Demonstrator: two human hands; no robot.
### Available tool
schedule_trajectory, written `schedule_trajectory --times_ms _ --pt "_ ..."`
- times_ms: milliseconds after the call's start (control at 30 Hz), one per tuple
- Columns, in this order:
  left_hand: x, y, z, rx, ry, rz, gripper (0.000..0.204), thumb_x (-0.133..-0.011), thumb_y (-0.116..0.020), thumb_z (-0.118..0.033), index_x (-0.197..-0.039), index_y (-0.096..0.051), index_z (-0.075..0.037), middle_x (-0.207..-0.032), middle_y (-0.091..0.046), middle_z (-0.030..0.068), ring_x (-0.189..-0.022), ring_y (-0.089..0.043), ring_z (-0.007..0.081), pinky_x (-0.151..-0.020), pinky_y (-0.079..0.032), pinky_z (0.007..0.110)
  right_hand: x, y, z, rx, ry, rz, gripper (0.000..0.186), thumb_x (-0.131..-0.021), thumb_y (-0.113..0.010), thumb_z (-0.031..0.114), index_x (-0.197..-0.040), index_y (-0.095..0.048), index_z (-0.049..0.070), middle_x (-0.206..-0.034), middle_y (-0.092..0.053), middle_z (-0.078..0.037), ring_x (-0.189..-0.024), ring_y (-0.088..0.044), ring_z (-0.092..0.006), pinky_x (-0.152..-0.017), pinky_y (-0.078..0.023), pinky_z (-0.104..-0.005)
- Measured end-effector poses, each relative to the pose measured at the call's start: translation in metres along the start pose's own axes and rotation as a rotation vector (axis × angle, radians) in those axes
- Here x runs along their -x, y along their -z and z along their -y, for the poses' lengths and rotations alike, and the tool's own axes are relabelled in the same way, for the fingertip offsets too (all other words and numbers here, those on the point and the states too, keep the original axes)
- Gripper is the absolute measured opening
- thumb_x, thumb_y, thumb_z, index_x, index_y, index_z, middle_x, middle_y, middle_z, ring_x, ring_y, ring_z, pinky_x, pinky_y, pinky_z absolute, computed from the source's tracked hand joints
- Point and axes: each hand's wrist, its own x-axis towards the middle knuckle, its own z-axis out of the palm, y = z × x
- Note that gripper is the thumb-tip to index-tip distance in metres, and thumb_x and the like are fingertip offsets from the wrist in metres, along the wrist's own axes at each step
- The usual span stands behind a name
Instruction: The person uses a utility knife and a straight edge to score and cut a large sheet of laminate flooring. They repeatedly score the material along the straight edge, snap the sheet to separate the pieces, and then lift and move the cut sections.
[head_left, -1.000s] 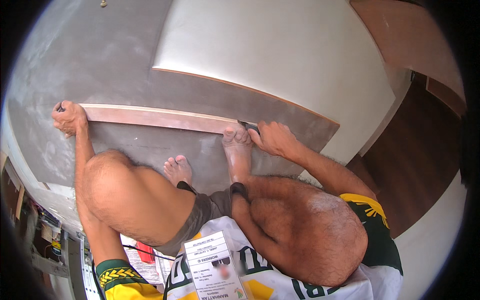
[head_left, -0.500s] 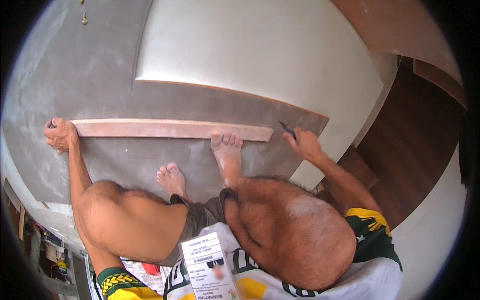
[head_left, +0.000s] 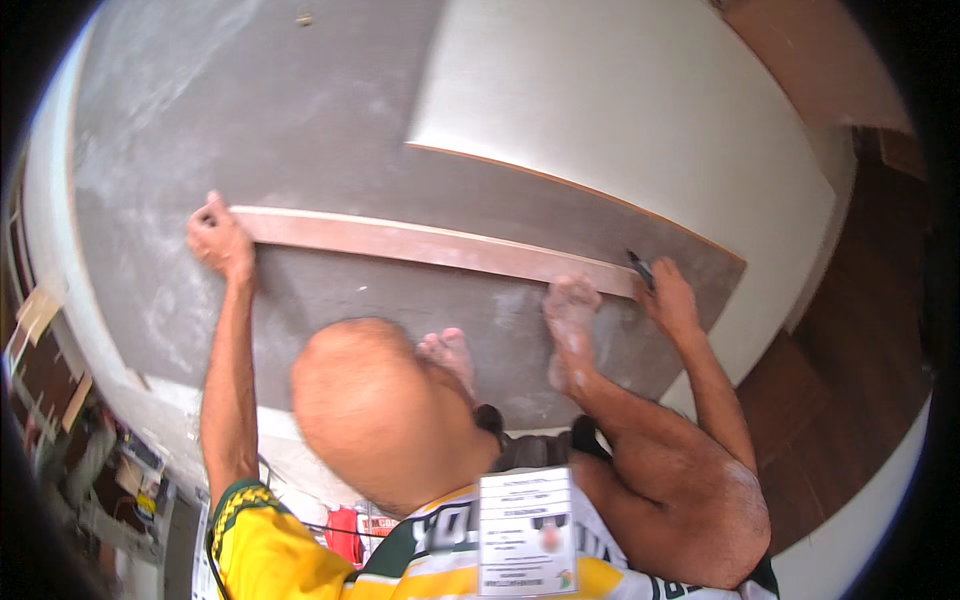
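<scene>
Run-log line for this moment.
left hand: at left end of long pinkish-brown wooden strip, grip unclear | right hand: holds slim black pointed tool near right end | bare right foot: toes on strip

A soft sheen lights the white panel (head_left: 610, 110), the left knee (head_left: 355, 400) blurs, and edges bend toward blackness.

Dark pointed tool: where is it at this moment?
The dark pointed tool is right of centre in the head view, held in the right hand, beside the right end of the wooden strip.
</scene>
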Motion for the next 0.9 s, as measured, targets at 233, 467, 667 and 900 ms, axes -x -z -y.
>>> schedule_trajectory --times_ms 233,467,667,900 --pt "0.014 0.023 0.008 0.105 -0.02 0.229 0.041 -0.09 -0.069 -0.038 -0.103 -0.067 0.0 -0.104 -0.062 0.0176 -0.1 -0.058 0.031 -0.093 -0.047 0.044 -0.052 -0.001 0.034 -0.007 0.161 -0.33 0.035 -0.084 -0.08 0.011 -0.107 -0.056 0.0 -0.124 -0.058 -0.019 -0.112 -0.061 -0.042 -0.093 -0.052 -0.0485" --pt "0.037 0.044 0.031 -0.037 -0.263 0.04 0.041 -0.088 -0.07 -0.03 -0.119 -0.061 -0.004 -0.114 -0.062 0.017 -0.114 -0.056 0.035 -0.1 -0.043 0.047 -0.079 -0.03 0.059 -0.099 0.413 -0.51 0.036 -0.082 -0.08 0.007 -0.108 -0.057 -0.001 -0.139 -0.058 -0.021 -0.123 -0.059 -0.0392 -0.1 -0.051 -0.0449" --pt "0.063 0.049 0.019 -0.146 -0.131 0.025 0.067 -0.085 -0.076 -0.048 -0.133 -0.057 -0.005 -0.133 -0.056 0.0223 -0.131 -0.048 0.0371 -0.111 -0.038 0.051 -0.066 -0.02 0.041 -0.09 0.523 -0.523 0.036 -0.084 -0.078 0.009 -0.112 -0.058 -0.001 -0.132 -0.062 -0.022 -0.122 -0.059 -0.0404 -0.102 -0.05 -0.0458" --pt "0.082 0.041 0.02 -0.191 0.136 0.096 0.08 -0.081 -0.076 -0.059 -0.129 -0.061 0.002 -0.128 -0.061 0.0269 -0.127 -0.053 0.0411 -0.11 -0.04 0.051 -0.062 0.122 -0.07 0.221 0.484 -0.354 0.031 -0.084 -0.079 0.014 -0.104 -0.059 0.001 -0.107 -0.064 -0.022 -0.104 -0.062 -0.0428 -0.087 -0.049 -0.051"
